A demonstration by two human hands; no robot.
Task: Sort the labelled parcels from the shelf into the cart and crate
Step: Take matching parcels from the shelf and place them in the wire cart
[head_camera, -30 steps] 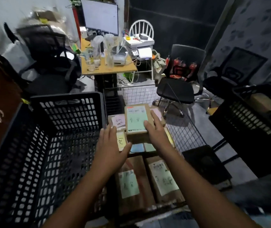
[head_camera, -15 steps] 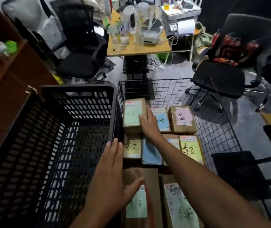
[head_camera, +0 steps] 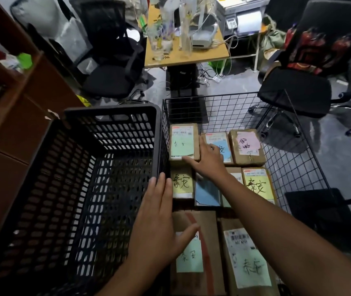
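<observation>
A wire cart point(head_camera: 294, 146) holds several brown parcels with coloured labels. A parcel with a green label point(head_camera: 183, 142) lies flat in the cart's far left corner. My right hand point(head_camera: 209, 161) rests with straight fingers against that parcel's right and near edge. Beside it lie a blue-labelled parcel point(head_camera: 220, 146) and a pink-labelled parcel point(head_camera: 247, 146). My left hand point(head_camera: 159, 227) hovers flat and open over the near parcels, by the wall of the empty black plastic crate point(head_camera: 74, 189) on the left.
A brown shelf unit point(head_camera: 10, 103) stands at the left. Beyond the cart are two black office chairs point(head_camera: 110, 67), a wooden desk point(head_camera: 187, 54) with glassware and a printer, and cables on the floor. Another black chair point(head_camera: 298, 90) stands right of the cart.
The green-labelled parcel went down from above the cart into its far left corner and now lies flat. My right hand's grip has loosened. My left hand has pulled back towards me.
</observation>
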